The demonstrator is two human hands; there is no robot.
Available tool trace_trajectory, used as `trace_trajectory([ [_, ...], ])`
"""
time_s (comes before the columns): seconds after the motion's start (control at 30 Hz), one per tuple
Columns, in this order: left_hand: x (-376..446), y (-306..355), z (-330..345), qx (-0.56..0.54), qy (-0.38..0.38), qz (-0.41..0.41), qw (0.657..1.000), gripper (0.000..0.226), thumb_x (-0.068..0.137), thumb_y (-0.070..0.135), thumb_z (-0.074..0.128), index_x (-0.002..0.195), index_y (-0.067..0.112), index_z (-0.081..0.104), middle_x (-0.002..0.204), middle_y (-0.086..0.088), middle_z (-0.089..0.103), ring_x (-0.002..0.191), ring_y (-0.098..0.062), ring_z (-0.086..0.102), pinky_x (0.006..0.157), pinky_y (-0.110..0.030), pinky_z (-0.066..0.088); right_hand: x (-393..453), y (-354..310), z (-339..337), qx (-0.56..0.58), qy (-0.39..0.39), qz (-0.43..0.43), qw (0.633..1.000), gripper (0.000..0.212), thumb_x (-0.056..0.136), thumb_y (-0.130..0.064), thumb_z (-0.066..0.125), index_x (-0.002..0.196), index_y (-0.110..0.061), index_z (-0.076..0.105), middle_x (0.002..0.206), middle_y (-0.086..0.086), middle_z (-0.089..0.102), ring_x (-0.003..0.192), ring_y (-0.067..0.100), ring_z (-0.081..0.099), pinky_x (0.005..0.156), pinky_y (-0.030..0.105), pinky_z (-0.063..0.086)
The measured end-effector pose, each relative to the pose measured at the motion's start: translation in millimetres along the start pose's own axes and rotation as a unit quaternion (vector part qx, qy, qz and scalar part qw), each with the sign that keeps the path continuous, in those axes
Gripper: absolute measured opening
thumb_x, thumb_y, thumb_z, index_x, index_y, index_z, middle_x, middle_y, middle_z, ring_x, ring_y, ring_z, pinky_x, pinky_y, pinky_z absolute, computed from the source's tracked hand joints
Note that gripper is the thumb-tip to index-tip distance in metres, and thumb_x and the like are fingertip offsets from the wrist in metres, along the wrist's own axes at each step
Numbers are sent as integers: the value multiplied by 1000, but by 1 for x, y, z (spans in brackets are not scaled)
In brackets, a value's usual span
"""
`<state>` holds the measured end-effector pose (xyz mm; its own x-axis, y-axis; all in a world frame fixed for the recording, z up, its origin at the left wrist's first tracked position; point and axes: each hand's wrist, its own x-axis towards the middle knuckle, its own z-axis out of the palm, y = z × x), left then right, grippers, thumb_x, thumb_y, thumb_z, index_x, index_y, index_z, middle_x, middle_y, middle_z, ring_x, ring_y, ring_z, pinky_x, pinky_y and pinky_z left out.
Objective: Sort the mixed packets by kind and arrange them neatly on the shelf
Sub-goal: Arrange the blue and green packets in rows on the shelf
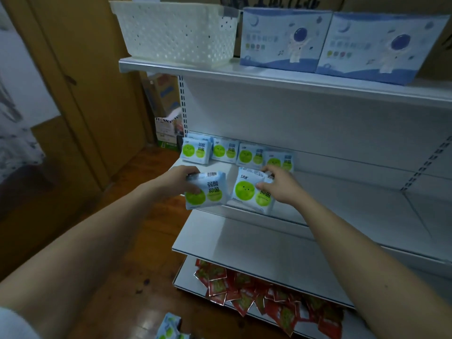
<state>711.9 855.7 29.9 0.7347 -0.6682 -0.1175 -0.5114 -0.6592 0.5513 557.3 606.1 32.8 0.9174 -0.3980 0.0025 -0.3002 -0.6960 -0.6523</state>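
My left hand (182,180) grips a light-blue packet with green circles (208,192) by its left edge, above the front left of the middle shelf (342,192). My right hand (281,185) pinches the top right of a matching packet (249,192) that stands at the shelf's front edge. Behind them a row of several identical blue-and-green packets (234,152) stands upright along the shelf's back wall. A heap of red packets (269,294) lies loose on the bottom shelf.
A white perforated basket (176,33) and two blue astronaut boxes (342,42) sit on the top shelf. One shelf (256,243) lies between the middle and bottom ones. More blue-green packets (171,326) lie on the wooden floor. Cardboard boxes (166,99) stand left of the rack.
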Motion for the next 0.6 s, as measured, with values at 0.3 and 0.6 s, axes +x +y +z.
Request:
trace_trajectory([
  [0.3, 121, -75, -14, -7, -66, 11, 998, 37, 84, 14, 74, 116, 20, 58, 115, 1, 60, 100, -16, 59, 73, -21, 48, 155, -17, 67, -53, -10, 10, 999, 43, 94, -23, 63, 133, -11, 53, 135, 13, 54, 120, 29, 53, 92, 31, 42],
  [0.6, 175, -91, -10, 15, -119, 46, 992, 43, 82, 21, 77, 122, 15, 60, 117, -6, 65, 100, -27, 63, 88, -45, 54, 267, -27, 113, -193, 36, -33, 980, 28, 95, -19, 58, 120, -6, 63, 107, 22, 54, 119, 33, 45, 99, 36, 36],
])
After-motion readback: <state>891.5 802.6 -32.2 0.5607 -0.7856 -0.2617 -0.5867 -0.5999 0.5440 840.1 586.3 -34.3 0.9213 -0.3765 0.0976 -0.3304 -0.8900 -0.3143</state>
